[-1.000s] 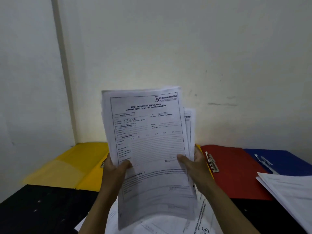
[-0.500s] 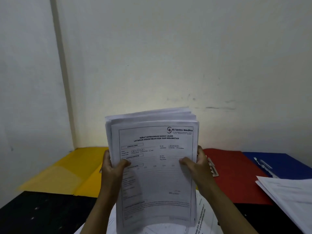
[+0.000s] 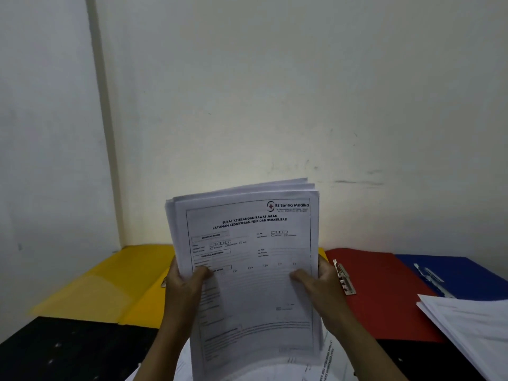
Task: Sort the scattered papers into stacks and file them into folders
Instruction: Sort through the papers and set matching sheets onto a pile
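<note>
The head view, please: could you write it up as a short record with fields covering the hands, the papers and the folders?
held item: stack of forms, upright, printed side to camera
left hand: grips the stack's left edge
right hand: grips the stack's right edge
yellow folder: open, at left on the black table
red folder: open, metal fastener visible
blue folder: far right, partly under a paper pile
loose sheets: below the held stack
</note>
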